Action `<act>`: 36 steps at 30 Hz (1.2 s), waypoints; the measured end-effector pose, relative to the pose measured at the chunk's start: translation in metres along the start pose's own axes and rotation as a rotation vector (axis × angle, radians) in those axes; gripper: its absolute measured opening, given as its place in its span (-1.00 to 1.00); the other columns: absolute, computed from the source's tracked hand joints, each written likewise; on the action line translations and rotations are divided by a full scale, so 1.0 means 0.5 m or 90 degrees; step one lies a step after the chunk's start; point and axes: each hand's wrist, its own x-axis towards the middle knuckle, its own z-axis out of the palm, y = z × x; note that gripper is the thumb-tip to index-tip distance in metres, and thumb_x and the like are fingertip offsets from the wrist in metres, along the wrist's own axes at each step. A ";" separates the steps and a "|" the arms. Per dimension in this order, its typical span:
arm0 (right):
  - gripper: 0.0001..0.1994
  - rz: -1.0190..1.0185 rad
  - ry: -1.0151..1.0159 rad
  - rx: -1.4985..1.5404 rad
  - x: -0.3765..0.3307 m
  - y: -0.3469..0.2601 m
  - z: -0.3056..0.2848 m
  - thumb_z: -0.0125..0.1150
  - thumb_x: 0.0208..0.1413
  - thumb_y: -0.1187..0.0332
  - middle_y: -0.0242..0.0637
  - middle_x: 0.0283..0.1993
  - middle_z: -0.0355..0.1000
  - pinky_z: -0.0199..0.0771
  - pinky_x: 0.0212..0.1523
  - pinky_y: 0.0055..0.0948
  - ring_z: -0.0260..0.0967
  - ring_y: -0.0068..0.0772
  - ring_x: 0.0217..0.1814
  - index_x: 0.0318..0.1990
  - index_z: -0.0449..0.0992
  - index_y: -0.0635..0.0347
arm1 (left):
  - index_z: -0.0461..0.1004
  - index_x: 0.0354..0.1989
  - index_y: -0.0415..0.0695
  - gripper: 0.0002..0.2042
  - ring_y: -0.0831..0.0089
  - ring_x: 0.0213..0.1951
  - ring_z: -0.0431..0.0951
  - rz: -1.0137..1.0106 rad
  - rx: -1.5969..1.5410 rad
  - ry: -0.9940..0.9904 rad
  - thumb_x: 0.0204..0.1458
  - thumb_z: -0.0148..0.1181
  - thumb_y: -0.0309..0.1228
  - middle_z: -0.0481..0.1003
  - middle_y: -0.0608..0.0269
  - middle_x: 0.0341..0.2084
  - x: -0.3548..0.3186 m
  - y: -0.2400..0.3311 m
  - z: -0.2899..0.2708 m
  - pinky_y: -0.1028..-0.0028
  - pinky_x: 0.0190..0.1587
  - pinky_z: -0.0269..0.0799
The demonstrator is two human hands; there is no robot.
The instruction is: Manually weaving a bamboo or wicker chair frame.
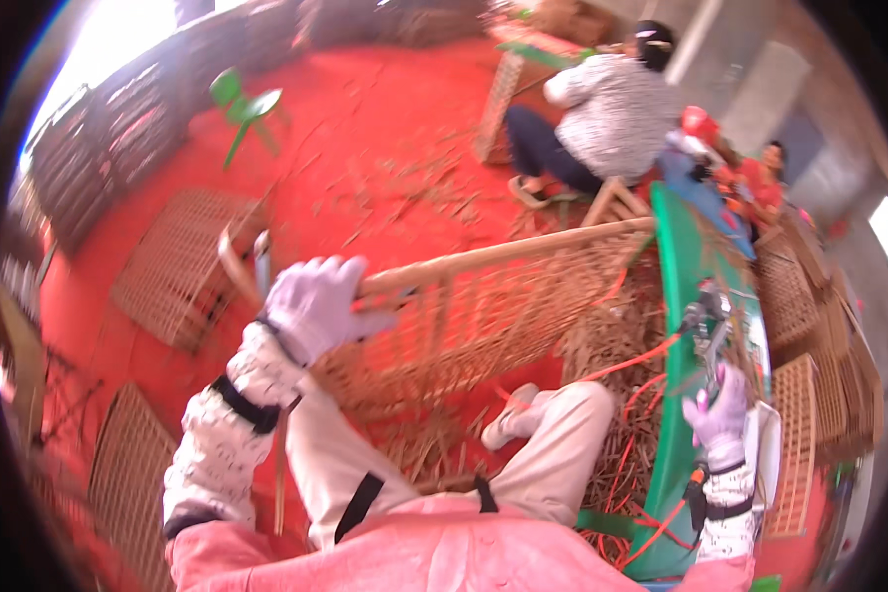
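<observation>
A brown woven wicker basket with a wooden rim slants across my knees. At its left end, my gloved left hand is closed over the rim, fingers on top and thumb lower down. To the right, my gloved right hand is at the green bench, its thumb spread from the fingers. Just beyond its fingertips is a metal hand tool, dark and silvery, with an orange hose running to it. Blur hides the tool's exact kind and whether the fingertips touch it.
The long green bench edge runs along my right, with orange hose looping beside it. Cane scraps litter the red floor. Wicker panels lie at left and more stand at right. A green chair and a seated person are farther off.
</observation>
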 end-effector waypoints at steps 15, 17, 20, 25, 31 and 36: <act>-0.26 -0.593 0.198 0.114 0.250 -0.633 0.238 0.30 -0.36 -0.08 -0.38 -0.06 0.19 0.03 0.04 -0.18 0.17 -0.33 0.01 0.04 0.24 0.02 | 0.44 -0.39 -0.18 -0.36 0.10 -0.42 0.52 -0.161 -0.082 -0.259 -0.33 0.22 0.24 0.49 0.08 -0.56 0.033 -0.053 -0.019 0.25 -0.36 0.39; -0.27 -0.605 0.196 0.100 0.260 -0.640 0.253 0.27 -0.33 -0.09 -0.38 -0.05 0.19 0.04 0.03 -0.17 0.17 -0.33 0.01 0.05 0.24 0.03 | 0.45 -0.38 -0.18 -0.36 0.09 -0.41 0.53 -0.162 -0.092 -0.276 -0.33 0.22 0.24 0.49 0.06 -0.55 0.044 -0.060 -0.007 0.25 -0.35 0.39; -0.32 -0.619 0.205 0.076 0.266 -0.657 0.257 0.17 -0.23 -0.12 -0.37 -0.04 0.21 0.08 0.00 -0.15 0.17 -0.34 -0.01 0.05 0.25 0.05 | 0.45 -0.38 -0.18 -0.36 0.10 -0.40 0.53 -0.173 -0.097 -0.315 -0.33 0.22 0.25 0.50 0.05 -0.54 0.048 -0.061 -0.016 0.25 -0.34 0.40; -0.40 -0.673 0.219 0.061 0.276 -0.679 0.245 0.11 -0.13 -0.10 -0.39 -0.23 0.28 0.21 -0.20 -0.25 0.27 -0.36 -0.17 0.01 0.30 0.08 | 0.45 -0.36 -0.18 -0.35 0.10 -0.40 0.54 -0.176 -0.106 -0.294 -0.33 0.21 0.26 0.51 0.06 -0.54 0.029 -0.071 -0.032 0.24 -0.33 0.40; -0.38 -0.562 0.057 0.022 0.288 -0.599 0.199 0.32 -0.20 0.01 -0.39 -0.31 0.43 0.34 -0.29 -0.35 0.42 -0.36 -0.30 -0.01 0.32 0.15 | 0.46 -0.29 -0.12 -0.42 0.11 -0.36 0.52 -0.107 -0.119 -0.232 -0.37 0.30 0.12 0.51 0.08 -0.50 0.031 -0.054 -0.006 0.26 -0.28 0.39; -0.17 -0.089 0.101 0.026 0.235 -0.280 0.102 0.40 -0.35 -0.13 -0.17 -0.09 0.42 0.38 -0.07 -0.27 0.40 -0.17 -0.09 0.04 0.27 0.23 | 0.41 -0.11 -0.12 -0.45 0.15 -0.31 0.52 -0.091 -0.159 -0.188 -0.31 0.35 -0.11 0.51 0.08 -0.39 -0.007 -0.016 0.036 0.29 -0.28 0.39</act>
